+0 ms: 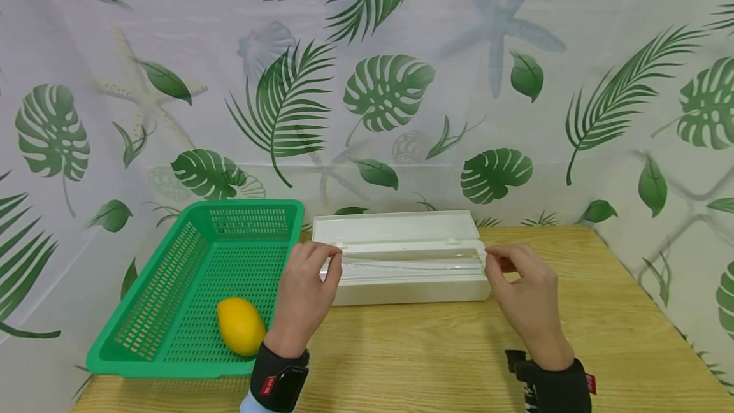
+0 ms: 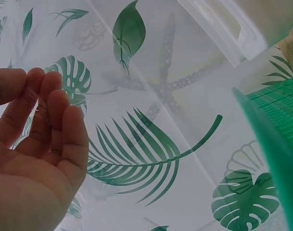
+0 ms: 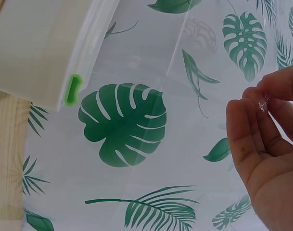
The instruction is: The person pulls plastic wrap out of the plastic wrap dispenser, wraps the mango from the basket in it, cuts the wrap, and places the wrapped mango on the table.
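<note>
A white cling film dispenser box (image 1: 410,293) stands on the table with its lid (image 1: 395,228) raised at the back. Inside lies a roll of clear cling film (image 1: 407,268). At the box's left end, my left hand (image 1: 304,295) pinches an edge of film between thumb and fingertips; a crumpled bit of film (image 2: 41,109) shows there in the left wrist view. My right hand (image 1: 530,295) pinches film at the right end, where a shiny scrap of film (image 3: 262,103) pokes from the fingertips. Being transparent, the stretch between the hands barely shows.
To the left, a green plastic basket (image 1: 109,349) holds a yellow lemon (image 1: 241,327); my left wrist overlaps its near right corner. A leaf-printed cloth (image 1: 390,145) hangs behind the wooden table (image 1: 413,362). A green piece (image 3: 73,90) sits on the box's end.
</note>
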The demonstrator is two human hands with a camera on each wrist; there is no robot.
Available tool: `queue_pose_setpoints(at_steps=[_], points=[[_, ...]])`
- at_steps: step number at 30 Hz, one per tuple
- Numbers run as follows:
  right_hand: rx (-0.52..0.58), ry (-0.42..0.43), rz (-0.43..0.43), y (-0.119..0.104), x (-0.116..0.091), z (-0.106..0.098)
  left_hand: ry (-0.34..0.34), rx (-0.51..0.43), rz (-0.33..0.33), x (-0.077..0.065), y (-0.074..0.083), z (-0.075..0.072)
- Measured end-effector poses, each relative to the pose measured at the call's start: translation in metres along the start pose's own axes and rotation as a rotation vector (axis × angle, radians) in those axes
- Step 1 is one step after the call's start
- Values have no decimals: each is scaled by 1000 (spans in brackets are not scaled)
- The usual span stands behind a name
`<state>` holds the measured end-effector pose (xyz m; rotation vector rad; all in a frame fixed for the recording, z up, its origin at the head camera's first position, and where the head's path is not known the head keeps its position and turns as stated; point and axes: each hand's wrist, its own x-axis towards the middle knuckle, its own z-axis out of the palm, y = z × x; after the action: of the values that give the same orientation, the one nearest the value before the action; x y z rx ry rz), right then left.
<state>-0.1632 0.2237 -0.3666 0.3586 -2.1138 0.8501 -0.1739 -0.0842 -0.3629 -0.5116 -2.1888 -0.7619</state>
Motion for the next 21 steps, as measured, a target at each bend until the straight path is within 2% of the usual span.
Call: queue_pose_setpoints(at_steps=[21], points=[[-6,12,-15,-1,0,-1,9,-5,9,-1,0,-1]])
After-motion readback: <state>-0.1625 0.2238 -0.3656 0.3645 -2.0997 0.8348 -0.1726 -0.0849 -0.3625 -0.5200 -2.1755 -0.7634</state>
